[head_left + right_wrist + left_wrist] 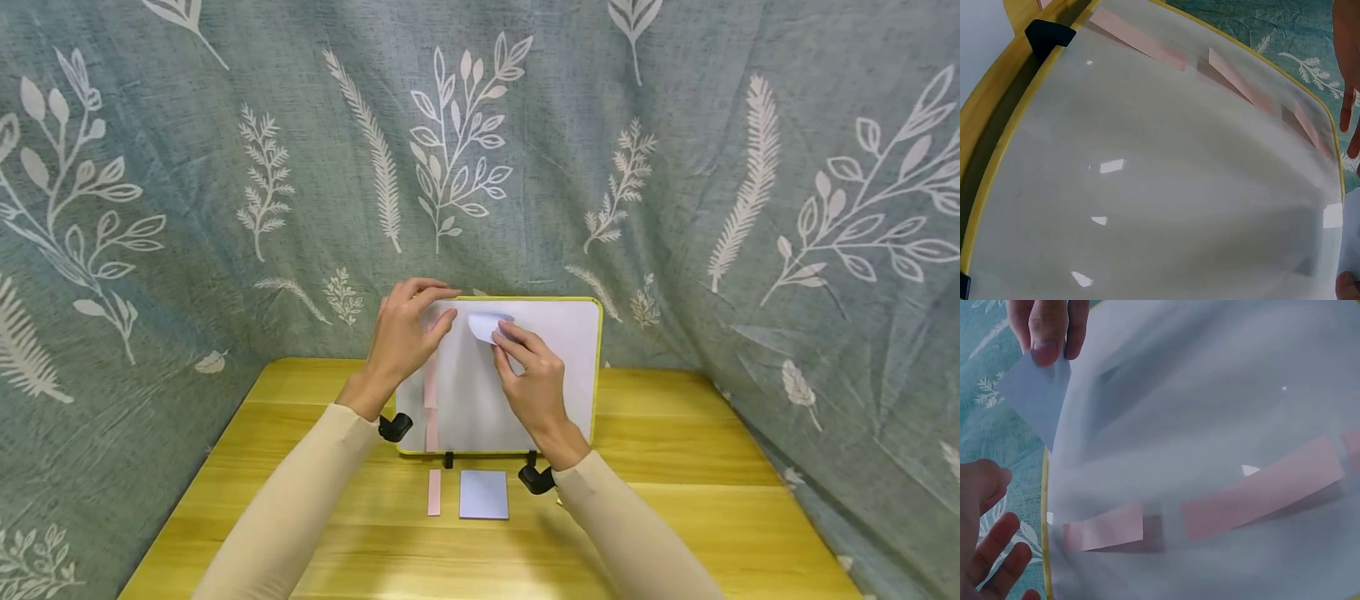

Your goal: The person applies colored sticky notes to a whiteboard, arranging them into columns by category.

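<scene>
My right hand (534,379) pinches a pale blue sticky note (483,327) between thumb and fingers, in front of the upper part of a yellow-rimmed whiteboard (468,392). In the left wrist view the note (1038,397) slants across the board's edge. My left hand (408,325) is by the board's upper left corner, its fingers loosely bent and holding nothing; the left wrist view shows those fingers (997,547) spread apart. A column of pink paper strips (431,383) runs down the board's left side, with some ends lifting from the surface (1260,490).
On the wooden table (300,500), a pink strip pad (434,493) and a blue sticky note pad (483,495) lie before the board. Black stand feet (448,459) hold its lower edge. A leaf-patterned curtain (300,192) hangs behind and at both sides.
</scene>
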The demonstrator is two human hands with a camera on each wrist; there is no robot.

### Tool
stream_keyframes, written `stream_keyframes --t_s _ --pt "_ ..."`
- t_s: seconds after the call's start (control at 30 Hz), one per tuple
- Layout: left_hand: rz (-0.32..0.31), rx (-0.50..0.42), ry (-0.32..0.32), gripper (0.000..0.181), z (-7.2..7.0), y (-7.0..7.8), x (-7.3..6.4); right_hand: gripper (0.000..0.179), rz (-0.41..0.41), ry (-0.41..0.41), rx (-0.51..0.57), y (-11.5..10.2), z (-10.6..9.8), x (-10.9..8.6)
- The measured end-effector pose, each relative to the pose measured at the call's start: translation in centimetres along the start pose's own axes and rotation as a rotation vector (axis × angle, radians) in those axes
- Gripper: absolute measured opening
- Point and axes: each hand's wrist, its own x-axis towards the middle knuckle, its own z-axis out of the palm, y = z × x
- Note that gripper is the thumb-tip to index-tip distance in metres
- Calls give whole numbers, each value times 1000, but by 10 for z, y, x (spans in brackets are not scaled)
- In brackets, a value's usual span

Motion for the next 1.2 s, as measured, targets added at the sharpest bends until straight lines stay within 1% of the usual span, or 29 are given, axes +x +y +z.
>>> stream_keyframes --t_s 0.17,0.33,0.53,0.77,0.97,1.07,1.2 --pt "-31 49 -43 29 5 -3 7 20 4 3 8 1 6 0" --pt "-77 62 -71 28 9 -5 11 20 -3 5 17 3 11 -1" --pt "-96 65 -61 31 16 -9 14 21 -11 -3 2 4 14 -1" --pt "-134 120 -53 37 22 -9 16 20 -11 -20 -16 5 17 -1" --pt "-168 164 -29 32 28 -8 17 22 -23 -43 -38 6 19 -2" --pt "-183 166 -18 31 31 -7 18 24 -37 -66 -68 6 18 -2" --pt "-201 159 -11 31 33 -7 19 30 -71 -113 -144 8 17 -4"
